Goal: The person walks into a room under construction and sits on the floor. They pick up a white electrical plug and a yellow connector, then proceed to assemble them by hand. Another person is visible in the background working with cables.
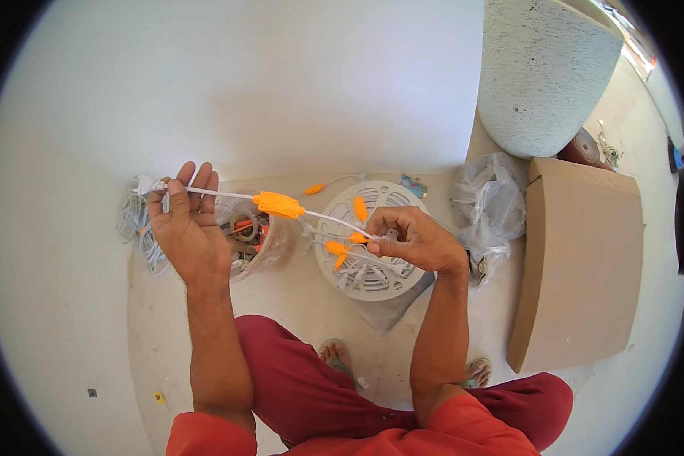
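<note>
Centrally, a slim white cable (327, 219) is held up in mid-air between two bare hands, almost straight with a gentle downward slope to the right. Midway along it, a chunky orange box (279, 204) is carried, touched by neither hand; at the left end, a white plug (149, 185) is seen. The whole length is judged to be light. The cable is likely soft and easily bent, while the box and plug look like stiff, smooth plastic. The joints where cable enters box are probably the weakest spots, so the piece is best taken by the plug body or by the box itself, without hard tugging.

By the left hand (194, 232), the base of the plug is pinched between thumb and forefinger; the other fingers are spread and raised, the palm bared. By the right hand (418, 239), the cable is gripped between thumb and curled forefinger, the remaining fingers folded in. Below the right hand, a round, slotted white reel (323, 266) is partly covered by orange connectors (334, 248). Left of it, a bucket (283, 247) is filled with tools.
</note>
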Action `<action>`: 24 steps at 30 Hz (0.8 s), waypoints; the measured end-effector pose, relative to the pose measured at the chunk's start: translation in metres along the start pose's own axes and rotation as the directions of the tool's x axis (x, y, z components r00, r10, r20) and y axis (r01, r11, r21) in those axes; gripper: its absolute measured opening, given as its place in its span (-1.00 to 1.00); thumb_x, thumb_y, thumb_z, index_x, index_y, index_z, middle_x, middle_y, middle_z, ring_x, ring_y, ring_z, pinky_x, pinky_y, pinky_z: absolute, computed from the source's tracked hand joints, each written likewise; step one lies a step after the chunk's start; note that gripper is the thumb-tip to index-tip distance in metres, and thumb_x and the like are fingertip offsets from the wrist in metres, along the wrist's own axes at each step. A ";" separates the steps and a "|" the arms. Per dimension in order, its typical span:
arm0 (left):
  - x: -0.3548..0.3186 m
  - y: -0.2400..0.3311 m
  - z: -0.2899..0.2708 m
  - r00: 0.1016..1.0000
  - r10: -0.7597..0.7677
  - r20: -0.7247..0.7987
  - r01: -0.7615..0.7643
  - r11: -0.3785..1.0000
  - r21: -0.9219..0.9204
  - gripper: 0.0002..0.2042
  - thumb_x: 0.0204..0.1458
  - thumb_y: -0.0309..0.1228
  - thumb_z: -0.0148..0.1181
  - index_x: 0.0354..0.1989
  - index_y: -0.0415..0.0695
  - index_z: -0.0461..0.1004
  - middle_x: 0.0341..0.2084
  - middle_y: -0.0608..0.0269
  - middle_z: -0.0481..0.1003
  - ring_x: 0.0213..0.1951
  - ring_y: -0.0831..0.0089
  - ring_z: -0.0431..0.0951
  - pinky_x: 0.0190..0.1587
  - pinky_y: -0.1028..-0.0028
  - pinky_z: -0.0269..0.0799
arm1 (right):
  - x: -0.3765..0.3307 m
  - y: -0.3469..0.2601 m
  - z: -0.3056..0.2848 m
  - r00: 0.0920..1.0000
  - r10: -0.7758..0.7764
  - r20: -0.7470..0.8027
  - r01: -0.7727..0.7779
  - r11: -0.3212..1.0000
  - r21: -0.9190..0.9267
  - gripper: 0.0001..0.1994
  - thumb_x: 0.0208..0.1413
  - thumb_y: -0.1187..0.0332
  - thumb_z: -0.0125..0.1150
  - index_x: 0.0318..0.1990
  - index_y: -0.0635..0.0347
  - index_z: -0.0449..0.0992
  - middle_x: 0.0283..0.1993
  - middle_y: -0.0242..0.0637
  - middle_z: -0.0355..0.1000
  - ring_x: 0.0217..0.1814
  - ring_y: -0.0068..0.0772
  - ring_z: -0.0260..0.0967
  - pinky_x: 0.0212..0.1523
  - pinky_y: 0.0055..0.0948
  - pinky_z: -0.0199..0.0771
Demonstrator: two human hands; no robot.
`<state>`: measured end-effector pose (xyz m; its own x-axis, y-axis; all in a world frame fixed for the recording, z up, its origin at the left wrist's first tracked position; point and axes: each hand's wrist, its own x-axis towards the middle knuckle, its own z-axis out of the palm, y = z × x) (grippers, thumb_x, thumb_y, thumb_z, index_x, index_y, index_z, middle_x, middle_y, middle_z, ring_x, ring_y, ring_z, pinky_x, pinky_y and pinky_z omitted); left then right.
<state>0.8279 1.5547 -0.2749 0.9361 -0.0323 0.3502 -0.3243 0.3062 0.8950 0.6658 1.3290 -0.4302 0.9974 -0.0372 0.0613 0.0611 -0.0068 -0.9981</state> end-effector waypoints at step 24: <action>-0.039 -0.001 0.031 0.888 -0.227 0.400 0.117 0.953 0.281 -0.58 0.42 -0.21 -0.01 0.24 -0.31 0.41 -0.37 0.30 0.51 -0.42 0.58 0.47 -0.27 0.48 0.50 | -0.012 -0.042 0.003 0.756 -0.205 -0.621 0.474 0.826 0.304 -0.44 0.11 0.58 0.39 0.27 0.31 0.35 0.06 -0.16 0.47 0.10 -0.47 0.39 -0.03 -0.49 0.52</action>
<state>0.7871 1.5261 -0.2807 0.8506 -0.4784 0.2180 -0.2374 0.0206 0.9712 0.6509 1.3331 -0.3891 0.7185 -0.6477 0.2533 0.5343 0.2810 -0.7972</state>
